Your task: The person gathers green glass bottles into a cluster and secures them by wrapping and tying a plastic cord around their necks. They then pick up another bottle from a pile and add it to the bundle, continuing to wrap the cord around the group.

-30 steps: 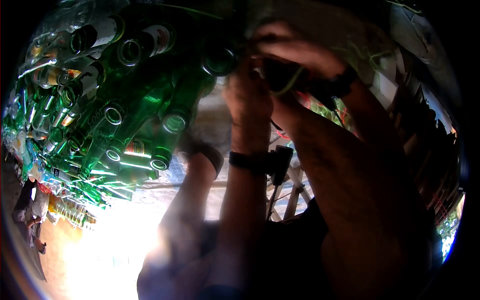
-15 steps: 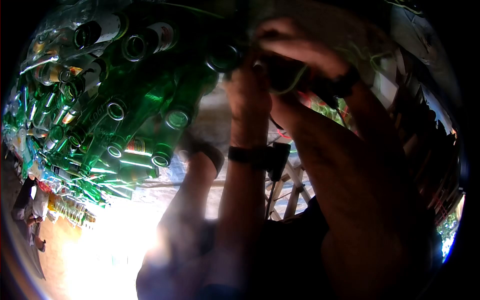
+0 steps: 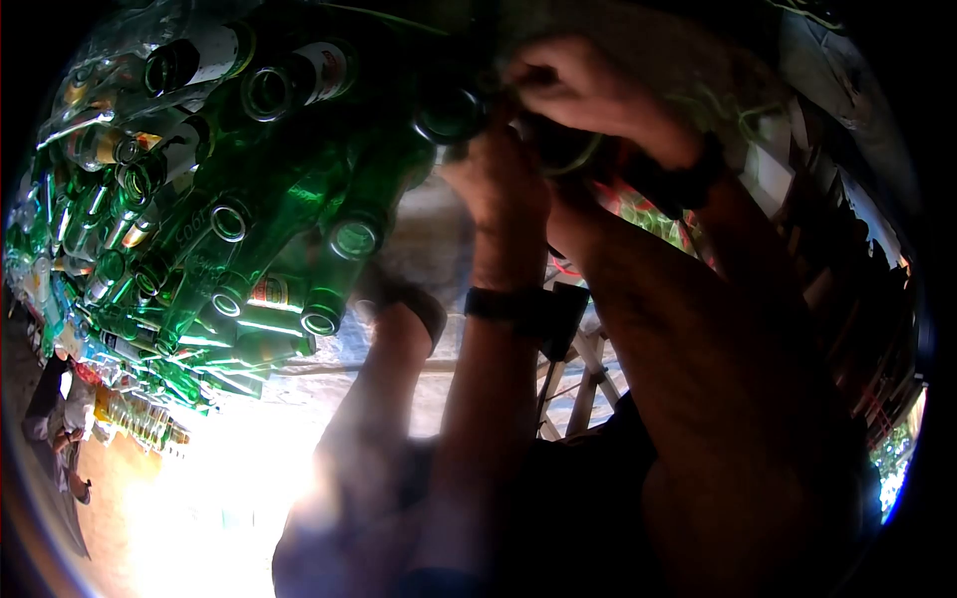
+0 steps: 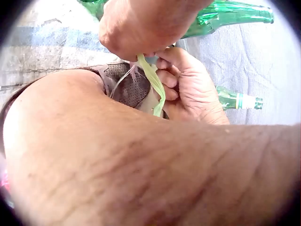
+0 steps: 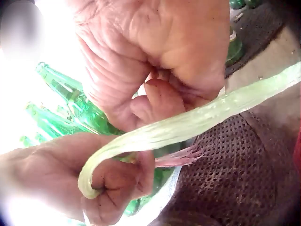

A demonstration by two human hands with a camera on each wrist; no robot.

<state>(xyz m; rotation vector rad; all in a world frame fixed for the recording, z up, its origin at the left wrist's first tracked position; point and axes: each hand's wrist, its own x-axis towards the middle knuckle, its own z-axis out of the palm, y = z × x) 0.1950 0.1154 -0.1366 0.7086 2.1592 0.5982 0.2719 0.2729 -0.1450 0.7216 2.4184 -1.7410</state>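
My left hand (image 3: 500, 184) grips a pale green plastic strip (image 5: 155, 135), which curls round its fingers in the right wrist view. Just beyond it, my right hand (image 3: 590, 88) has its fingers and thumb curled together in a pinch at the strip; what lies between its fingertips is mostly hidden. A frayed pink strand (image 5: 182, 158) sticks out beside the left fingers. Both hands work close over a dark mesh shoe (image 4: 134, 89), past the bent leg (image 4: 150, 160). The mouth of a dark green bottle (image 3: 449, 108) stands right beside the left hand.
A large heap of green glass bottles (image 3: 229, 224) fills the left side. Single bottles (image 4: 235, 99) lie on a pale woven sheet (image 4: 263, 56). My other foot and leg (image 3: 389, 359) are left of the hands. Wooden slats (image 3: 588, 384) show between the legs.
My left hand and wrist have shifted slightly to the right. The right hand has turned a little, its fingers now drawn in closer. The bottles have stayed in place.
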